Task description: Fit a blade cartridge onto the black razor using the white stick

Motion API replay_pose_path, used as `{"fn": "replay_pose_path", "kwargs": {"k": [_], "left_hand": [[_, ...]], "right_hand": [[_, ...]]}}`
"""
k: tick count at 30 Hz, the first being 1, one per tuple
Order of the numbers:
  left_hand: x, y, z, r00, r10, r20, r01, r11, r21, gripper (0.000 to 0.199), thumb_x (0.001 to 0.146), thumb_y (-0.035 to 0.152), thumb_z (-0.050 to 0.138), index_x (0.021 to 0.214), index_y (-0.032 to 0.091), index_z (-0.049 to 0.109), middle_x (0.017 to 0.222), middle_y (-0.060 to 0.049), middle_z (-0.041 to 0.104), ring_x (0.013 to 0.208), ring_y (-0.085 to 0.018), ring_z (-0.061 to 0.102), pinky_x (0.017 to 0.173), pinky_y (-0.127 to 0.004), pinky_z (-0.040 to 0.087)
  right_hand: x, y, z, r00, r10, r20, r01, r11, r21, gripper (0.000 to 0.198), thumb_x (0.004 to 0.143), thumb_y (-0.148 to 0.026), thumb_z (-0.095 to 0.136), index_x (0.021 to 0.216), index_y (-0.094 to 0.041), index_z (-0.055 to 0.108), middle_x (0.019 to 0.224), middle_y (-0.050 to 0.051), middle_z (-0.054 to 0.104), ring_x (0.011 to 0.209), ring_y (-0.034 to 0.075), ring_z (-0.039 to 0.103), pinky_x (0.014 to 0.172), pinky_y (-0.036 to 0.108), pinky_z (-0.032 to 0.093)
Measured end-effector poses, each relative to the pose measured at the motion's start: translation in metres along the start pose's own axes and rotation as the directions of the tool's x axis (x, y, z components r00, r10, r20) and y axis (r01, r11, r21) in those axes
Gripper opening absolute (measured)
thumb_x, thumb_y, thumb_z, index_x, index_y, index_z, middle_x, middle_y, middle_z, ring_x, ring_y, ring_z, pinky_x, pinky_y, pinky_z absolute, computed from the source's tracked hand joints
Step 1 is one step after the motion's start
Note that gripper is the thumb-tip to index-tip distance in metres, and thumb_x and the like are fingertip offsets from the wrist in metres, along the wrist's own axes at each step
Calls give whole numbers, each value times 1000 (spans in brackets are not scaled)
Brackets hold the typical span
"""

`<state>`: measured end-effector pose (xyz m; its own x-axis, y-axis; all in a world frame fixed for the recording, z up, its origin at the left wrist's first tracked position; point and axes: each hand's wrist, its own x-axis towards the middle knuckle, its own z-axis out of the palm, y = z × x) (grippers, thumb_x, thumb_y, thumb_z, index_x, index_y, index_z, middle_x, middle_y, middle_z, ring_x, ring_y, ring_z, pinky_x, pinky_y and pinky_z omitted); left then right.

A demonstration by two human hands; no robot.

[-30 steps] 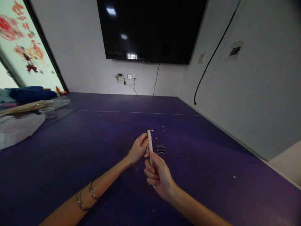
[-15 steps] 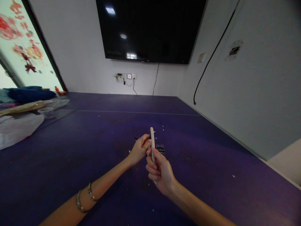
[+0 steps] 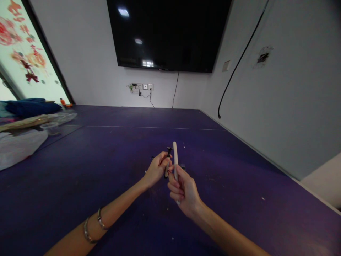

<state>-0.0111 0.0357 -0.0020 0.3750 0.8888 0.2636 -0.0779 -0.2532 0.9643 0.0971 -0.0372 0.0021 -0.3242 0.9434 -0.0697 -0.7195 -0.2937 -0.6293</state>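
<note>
My left hand [image 3: 157,170] is closed around a small T-shaped tool [image 3: 167,166] with a dark neck, a narrow head and a lighter grip. It looks like a razor, held upright with the head on top. Beside it, my right hand [image 3: 187,190] grips a long white stick [image 3: 175,155] by its lower part, nearly upright; its material is unclear. Tool and stick stand close together, the stick just to the right. Behind the right hand a small dark item [image 3: 182,166] lies on the purple surface [image 3: 119,206], partly covered.
Small white bits are scattered over the surface. At the left lie folded blue cloth [image 3: 32,107] and a white plastic bag [image 3: 22,147]. A television [image 3: 170,35] hangs on the far wall, above sockets with cords. A black cable [image 3: 241,60] runs down the right wall.
The T-shaped tool now shows between the hands, where the white stick hid most of it before. The stick has shifted slightly right, covering more of the small dark item.
</note>
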Motion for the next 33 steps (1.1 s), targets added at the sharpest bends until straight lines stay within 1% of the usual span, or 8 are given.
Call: {"fn": "replay_pose_path", "kwargs": {"k": [5,9,14,18,20,24,30,33], "left_hand": [[3,-3,-2,1000,23,-6,-23,1000,-3,15,82,32,46,80,17,46,54,7,46,38,-5,40,39,-18,30],[3,-4,-3,999,21,-42,-20,1000,20,14,82,31,45,80,17,47,56,6,47,38,-5,40,40,-19,30],[1,-5,1,1000,18,-13,-17,1000,13,15,82,32,47,81,17,48,52,7,43,40,-6,41,42,-19,31],[2,-4,1,996,14,-82,-15,1000,-11,14,81,31,47,78,18,47,53,6,45,38,-5,38,39,-18,29],[2,-4,1,995,9,-97,-11,1000,-21,14,81,31,48,78,18,47,55,6,47,39,-5,39,39,-18,29],[0,-5,2,998,14,-63,-14,1000,-5,14,80,31,49,82,17,49,57,6,48,42,-5,41,42,-18,33],[4,-6,-5,994,5,-112,-6,1000,-10,16,80,31,50,86,16,51,56,5,49,41,-7,45,39,-18,34],[4,-4,-5,988,-46,-149,32,995,-93,19,77,32,55,86,16,50,59,5,52,43,-8,49,41,-20,40]], "right_hand": [[-3,13,-1,1000,26,-6,-26,1000,-10,22,82,-41,54,82,-20,49,43,-11,31,35,2,9,32,14,5],[-2,14,-1,1000,22,-9,-22,1000,-20,24,80,-42,56,82,-20,49,43,-11,31,35,2,9,33,14,4],[-1,14,-2,1000,1,-19,-1,1000,-19,24,79,-42,58,80,-20,49,43,-11,31,35,2,9,33,14,5],[-2,20,-3,999,13,-36,-13,1000,-11,24,79,-43,57,81,-20,50,44,-11,32,35,2,11,33,14,5],[-2,18,-3,999,8,-32,-8,1000,-23,24,79,-43,57,82,-20,51,44,-11,31,35,1,11,33,14,5],[0,12,-3,999,-26,-24,25,998,-49,24,79,-42,57,81,-19,52,43,-11,30,36,2,9,33,14,5],[-3,20,-3,996,50,-68,-55,996,-64,23,80,-44,55,86,-22,50,42,-11,31,36,3,11,33,14,5],[0,14,-2,998,-40,-42,35,993,-115,23,81,-44,54,90,-24,49,43,-12,33,35,3,9,32,14,6]]}}
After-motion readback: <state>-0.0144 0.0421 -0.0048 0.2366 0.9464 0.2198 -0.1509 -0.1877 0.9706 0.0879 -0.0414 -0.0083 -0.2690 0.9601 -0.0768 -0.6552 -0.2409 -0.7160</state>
